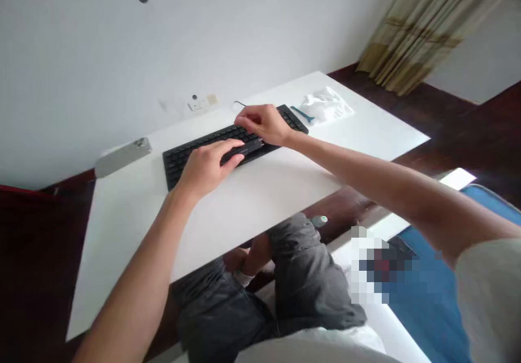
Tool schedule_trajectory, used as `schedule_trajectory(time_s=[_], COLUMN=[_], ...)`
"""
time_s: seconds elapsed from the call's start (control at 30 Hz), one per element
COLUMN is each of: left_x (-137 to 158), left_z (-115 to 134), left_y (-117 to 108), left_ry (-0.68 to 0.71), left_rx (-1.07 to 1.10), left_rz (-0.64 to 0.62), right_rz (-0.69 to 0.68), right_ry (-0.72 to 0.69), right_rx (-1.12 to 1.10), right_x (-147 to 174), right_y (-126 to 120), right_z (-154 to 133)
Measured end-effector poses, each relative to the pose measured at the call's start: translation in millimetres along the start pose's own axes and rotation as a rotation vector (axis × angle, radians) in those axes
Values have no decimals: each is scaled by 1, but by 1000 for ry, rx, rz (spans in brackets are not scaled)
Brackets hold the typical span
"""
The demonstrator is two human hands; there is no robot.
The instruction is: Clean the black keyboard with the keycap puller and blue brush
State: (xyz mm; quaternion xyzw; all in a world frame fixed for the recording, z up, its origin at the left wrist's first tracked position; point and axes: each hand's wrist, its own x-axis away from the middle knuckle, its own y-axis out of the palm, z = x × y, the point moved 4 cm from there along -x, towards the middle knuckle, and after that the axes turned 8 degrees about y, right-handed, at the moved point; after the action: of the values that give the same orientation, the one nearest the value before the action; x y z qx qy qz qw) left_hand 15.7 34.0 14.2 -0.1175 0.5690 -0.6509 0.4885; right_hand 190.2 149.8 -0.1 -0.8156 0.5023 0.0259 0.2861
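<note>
white wall (pixel 244 37) | dark floor (pixel 468 129), perhaps wood | striped curtain (pixel 419 32)

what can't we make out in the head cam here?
- Black flat keyboard: middle keys hidden under left hand and right hand.
- Key legends: too small.
- Small blue tool beside clear plastic bag: blurred, type unclear.
- Pixelated patch: masked.

Black keyboard (pixel 228 141) on a white desk (pixel 260 200).
A grey phone (pixel 122 157) lies beside it; a blue tool (pixel 302 114) sits against a clear, whitish plastic bag (pixel 326 104). The wall (pixel 203 37) is plain white, the curtain (pixel 423 32) tan with darker olive bands, the floor (pixel 468 124) dark reddish-brown, the shorts (pixel 293 281) charcoal grey.
</note>
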Motion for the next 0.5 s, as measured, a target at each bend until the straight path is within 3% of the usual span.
schedule_trajectory(time_s=[0.13, 0.23, 0.5], left_x=[-2, -2, -2], left_z=[6, 9, -2], left_y=[6, 11, 14], left_ry=[29, 67, 36], left_rx=[-19, -44, -83], left_rz=[-4, -5, -8], right_rz=[-282, -443, -476], right_ry=[133, 175, 115], right_rx=[-80, 18, 197], right_x=[30, 41, 62], right_y=[-14, -20, -7], right_z=[-25, -38, -33])
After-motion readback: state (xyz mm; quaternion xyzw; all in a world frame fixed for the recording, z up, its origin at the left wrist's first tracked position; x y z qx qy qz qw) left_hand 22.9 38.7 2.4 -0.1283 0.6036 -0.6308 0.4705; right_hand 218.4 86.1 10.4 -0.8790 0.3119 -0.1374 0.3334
